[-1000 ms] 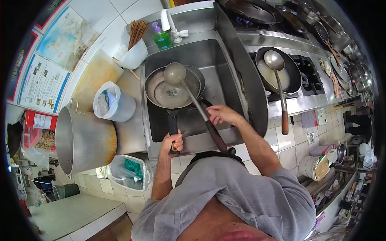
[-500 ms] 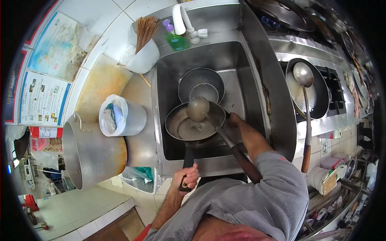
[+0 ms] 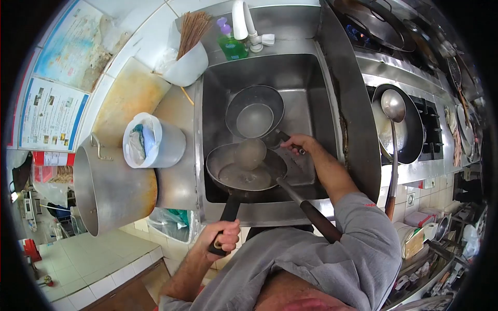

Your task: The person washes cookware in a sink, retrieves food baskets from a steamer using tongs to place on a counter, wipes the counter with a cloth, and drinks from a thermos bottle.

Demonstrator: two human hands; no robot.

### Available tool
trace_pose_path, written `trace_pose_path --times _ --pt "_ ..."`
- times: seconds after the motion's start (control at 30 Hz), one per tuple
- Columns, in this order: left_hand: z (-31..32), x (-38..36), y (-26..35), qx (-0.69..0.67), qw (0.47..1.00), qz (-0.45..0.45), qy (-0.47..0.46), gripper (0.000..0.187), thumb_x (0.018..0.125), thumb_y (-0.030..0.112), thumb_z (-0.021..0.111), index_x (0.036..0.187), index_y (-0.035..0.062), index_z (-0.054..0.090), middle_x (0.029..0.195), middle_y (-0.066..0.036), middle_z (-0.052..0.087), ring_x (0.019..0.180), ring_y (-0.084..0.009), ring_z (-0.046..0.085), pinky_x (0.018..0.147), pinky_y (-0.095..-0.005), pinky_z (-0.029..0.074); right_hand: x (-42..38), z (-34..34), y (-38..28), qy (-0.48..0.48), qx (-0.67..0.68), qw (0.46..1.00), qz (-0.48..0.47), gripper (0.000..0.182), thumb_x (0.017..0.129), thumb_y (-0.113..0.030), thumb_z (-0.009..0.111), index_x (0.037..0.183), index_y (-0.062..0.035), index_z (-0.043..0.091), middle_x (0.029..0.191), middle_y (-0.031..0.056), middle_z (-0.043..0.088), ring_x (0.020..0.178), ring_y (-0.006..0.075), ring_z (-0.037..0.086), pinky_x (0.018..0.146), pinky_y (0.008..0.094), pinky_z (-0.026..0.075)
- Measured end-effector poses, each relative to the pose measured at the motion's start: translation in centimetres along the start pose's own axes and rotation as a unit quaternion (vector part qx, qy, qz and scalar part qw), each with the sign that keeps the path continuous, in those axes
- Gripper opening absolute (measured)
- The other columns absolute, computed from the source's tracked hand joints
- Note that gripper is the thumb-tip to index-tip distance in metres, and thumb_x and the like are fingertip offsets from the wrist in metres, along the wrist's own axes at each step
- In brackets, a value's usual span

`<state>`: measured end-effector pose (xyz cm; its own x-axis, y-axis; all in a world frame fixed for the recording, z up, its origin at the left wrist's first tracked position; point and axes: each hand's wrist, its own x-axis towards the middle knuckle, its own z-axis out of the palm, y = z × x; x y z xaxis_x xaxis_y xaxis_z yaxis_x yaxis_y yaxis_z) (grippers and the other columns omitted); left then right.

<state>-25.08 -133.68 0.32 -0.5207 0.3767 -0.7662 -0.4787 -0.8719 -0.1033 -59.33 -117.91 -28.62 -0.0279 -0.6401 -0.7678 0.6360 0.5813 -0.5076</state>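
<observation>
My left hand (image 3: 224, 237) is closed around the black handle of the front frying pan (image 3: 215, 171), which is tilted over the near part of the sink (image 3: 298, 72). A ladle (image 3: 250, 154) rests its bowl in that pan. Its long brown handle slants down toward my right sleeve. Cloudy liquid shows in the pan's bottom. Behind it, a second dark frying pan (image 3: 239, 101) lies in the sink with a pale round area at its bottom. My right hand (image 3: 298, 142) has its fingers wrapped around this pan's short black handle.
On the left ledge stand a white tub with cloths (image 3: 168, 142) and a large metal pot (image 3: 116, 192). Green soap (image 3: 233, 49), a white faucet (image 3: 241, 20) and a brush holder (image 3: 189, 67) line the back. At right, another pan (image 3: 412, 137) holds a ladle (image 3: 393, 106) on the stove.
The front pan and my left hand have shifted toward me and slightly left, with the ladle. My right hand has moved a little away from me, and more of the back pan now shows.
</observation>
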Motion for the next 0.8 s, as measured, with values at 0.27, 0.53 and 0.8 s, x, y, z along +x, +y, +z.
trace_pose_path --times 0.27,0.53,0.8 --pt "-3.3 6.4 1.0 0.021 1.000 -0.006 -0.010 0.021 0.091 0.011 0.045 0.071 0.0108 0.039 0.055 0.007 0.035 0.040 -0.0023 0.033 0.036 -0.0193 0.027 -1.3 4.5 -2.4 -0.015 0.057 0.998 0.006 0.017 0.076 -0.007 0.063 0.067 -0.0085 0.048 0.052 -0.0023 0.043 0.039 0.0070 0.042 0.034 0.0245 0.036" --pt "-4.2 14.7 4.5 -0.018 0.995 -0.021 -0.097 0.027 0.087 0.009 0.052 0.063 0.0121 0.038 0.050 0.005 0.035 0.043 -0.0050 0.032 0.041 -0.0201 0.027 -6.3 6.9 -4.0 0.107 0.082 0.990 0.040 0.012 0.070 -0.002 0.060 0.066 -0.0054 0.049 0.052 0.0012 0.044 0.039 0.0102 0.042 0.036 0.0246 0.031" --pt "-5.6 21.6 9.2 0.184 0.979 0.007 -0.086 0.024 0.087 0.011 0.054 0.066 0.0093 0.042 0.055 0.002 0.041 0.045 -0.0070 0.040 0.042 -0.0223 0.036 -13.5 9.1 -5.2 0.237 -0.014 0.971 0.009 0.011 0.066 -0.001 0.060 0.062 -0.0026 0.050 0.050 0.0042 0.045 0.038 0.0131 0.044 0.034 0.0284 0.031"
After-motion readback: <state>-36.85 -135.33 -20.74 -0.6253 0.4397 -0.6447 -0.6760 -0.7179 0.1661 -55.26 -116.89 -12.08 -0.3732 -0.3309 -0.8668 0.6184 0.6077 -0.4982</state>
